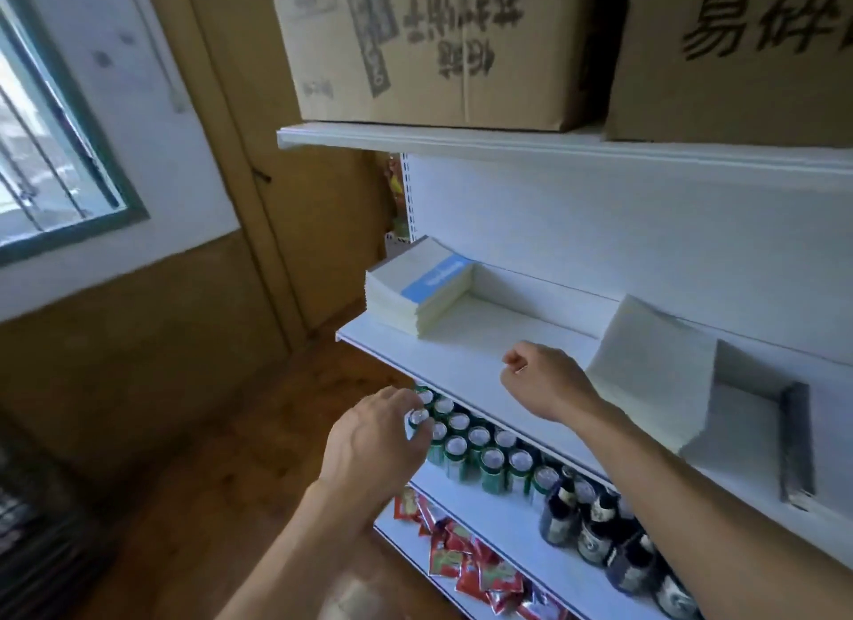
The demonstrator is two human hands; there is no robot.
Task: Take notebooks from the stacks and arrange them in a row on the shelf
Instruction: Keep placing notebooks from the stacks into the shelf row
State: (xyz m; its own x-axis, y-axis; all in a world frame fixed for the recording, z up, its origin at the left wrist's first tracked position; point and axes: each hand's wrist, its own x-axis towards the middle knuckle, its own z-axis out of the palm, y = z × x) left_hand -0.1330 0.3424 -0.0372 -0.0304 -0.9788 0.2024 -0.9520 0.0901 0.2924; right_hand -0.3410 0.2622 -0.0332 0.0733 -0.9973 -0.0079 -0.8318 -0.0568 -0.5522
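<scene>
The left grip point(374, 439) hangs loose-fingered and empty nearest; the right grip point(540, 381) hovers over the white metal shelf point(461, 354), fingers curled on nothing. Just beyond, a slumped pile of pale paper notebooks point(646, 370) leans against the back panel point(600, 231); farthest, a flat stack of white blue-banded notebooks point(417, 287) lies at the shelf's end. Judged light, floppy, slick-covered: best pinched along the spine edge.

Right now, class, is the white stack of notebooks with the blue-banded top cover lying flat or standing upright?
Lying flat. The white stack of notebooks rests on the white shelf, blue-banded cover facing up, layered edges visible.
</scene>
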